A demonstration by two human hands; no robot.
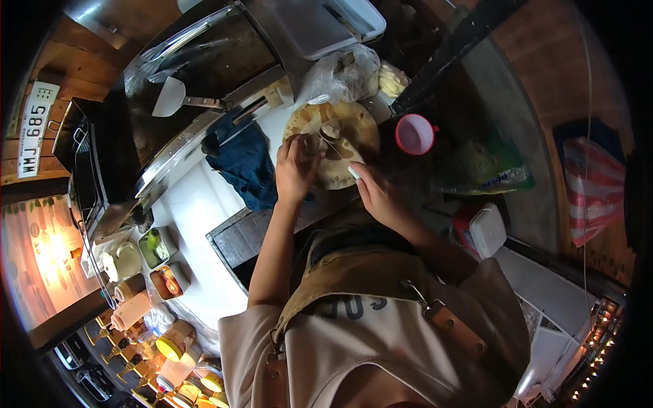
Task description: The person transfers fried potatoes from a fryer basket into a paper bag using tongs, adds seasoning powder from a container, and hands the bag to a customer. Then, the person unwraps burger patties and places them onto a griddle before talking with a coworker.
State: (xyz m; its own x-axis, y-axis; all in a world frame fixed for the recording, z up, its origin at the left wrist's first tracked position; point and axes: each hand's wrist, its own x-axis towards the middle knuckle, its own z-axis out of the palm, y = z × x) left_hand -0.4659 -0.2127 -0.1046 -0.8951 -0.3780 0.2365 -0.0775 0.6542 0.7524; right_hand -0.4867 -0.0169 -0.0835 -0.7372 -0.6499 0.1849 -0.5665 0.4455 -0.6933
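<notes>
A round, stained wooden cutting board (pixel 362 121) lies in front of me. My right hand (pixel 375 193), closed, grips the white handle of a knife (pixel 354 173); its thin blade points up and left over the board. At the board's left side my left hand (pixel 294 166) has its fingers curled over a pale piece that I cannot make out. A small pale lump (pixel 331 128) sits on the board just beyond the blade. Close to my left forearm is a crumpled dark blue cloth (pixel 246 163).
Behind the board lies a clear plastic bag (pixel 345 71). A pink-red mug (pixel 415 134) stands to the right. A griddle (pixel 204 61) with a white-bladed scraper (pixel 170 97) is at the far left. Metal containers of green (pixel 155 246) and orange food (pixel 167 281) sit at left.
</notes>
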